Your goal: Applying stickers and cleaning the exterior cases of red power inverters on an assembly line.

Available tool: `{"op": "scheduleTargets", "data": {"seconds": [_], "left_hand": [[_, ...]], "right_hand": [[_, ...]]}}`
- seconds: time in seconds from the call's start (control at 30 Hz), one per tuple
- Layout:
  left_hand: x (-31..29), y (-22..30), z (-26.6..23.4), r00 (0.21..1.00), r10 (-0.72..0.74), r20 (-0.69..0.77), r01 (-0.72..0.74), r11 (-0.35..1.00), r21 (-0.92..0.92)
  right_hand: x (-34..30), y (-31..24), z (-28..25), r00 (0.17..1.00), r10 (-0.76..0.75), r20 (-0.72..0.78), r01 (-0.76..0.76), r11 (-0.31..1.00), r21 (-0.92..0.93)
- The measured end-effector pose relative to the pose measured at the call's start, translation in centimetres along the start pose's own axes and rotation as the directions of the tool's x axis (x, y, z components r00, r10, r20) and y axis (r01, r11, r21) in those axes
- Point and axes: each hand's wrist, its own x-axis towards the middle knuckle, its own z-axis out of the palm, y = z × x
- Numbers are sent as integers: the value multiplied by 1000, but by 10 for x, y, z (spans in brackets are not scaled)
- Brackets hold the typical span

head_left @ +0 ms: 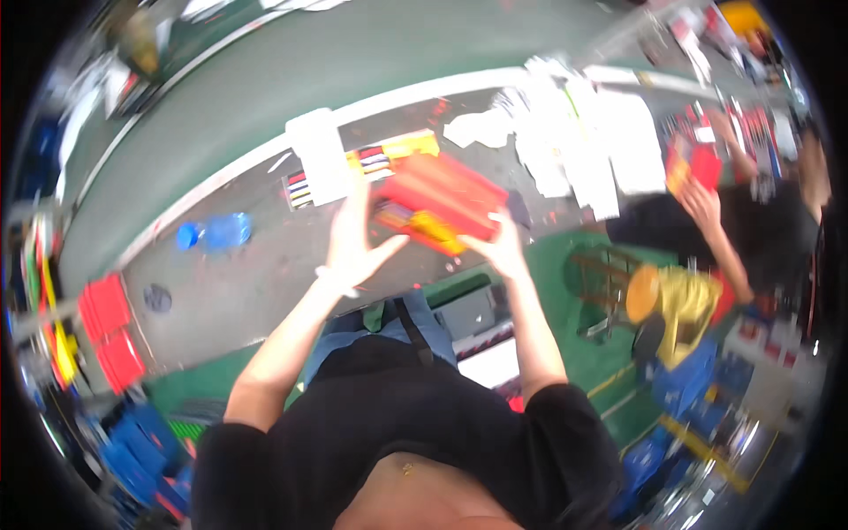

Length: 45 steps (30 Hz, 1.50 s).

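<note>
A red box-like bundle [446, 190] with a yellow and dark front side is tilted above the table in front of me, blurred by motion. At its right end my right hand [502, 247] grips the corner, thumb along the near side. My left hand [355, 247] is beside its left end, fingers stretched forward and thumb apart; whether it touches the bundle is hard to tell. Behind my left hand lie a white stack of sheets [320, 155] and flat packs with dark, white and red stripes [299, 191]. A yellow pack [415, 144] lies just behind the bundle.
A blue-capped bottle [216, 232] lies on the grey table [256, 291]. Red bins [113, 331] hang at its left end. White papers and bags [565, 132] cover the right part. A co-worker's hand [702, 208] holds a red-and-yellow pack at the right, near a stool [609, 278].
</note>
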Motion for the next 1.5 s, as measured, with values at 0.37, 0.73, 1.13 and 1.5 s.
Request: {"op": "scheduleTargets", "data": {"seconds": [0.37,0.73,1.13,1.5], "left_hand": [[-90,-8,6,943,-332,19,332,943,6],[-270,-131,-159,214,-625,-750,748,599,-286],[-452,-404,-527,-287,-436,-853,690,523,-500],[-439,-464,-538,-286,-390,-875,626,616,-478]], "right_hand": [[49,61,-121,815,-313,-488,69,888,-454],[23,58,-89,627,-257,-736,-490,604,-628],[-92,-13,436,820,-109,562,460,711,-532],[-37,-68,833,128,8,992,959,255,-125]]}}
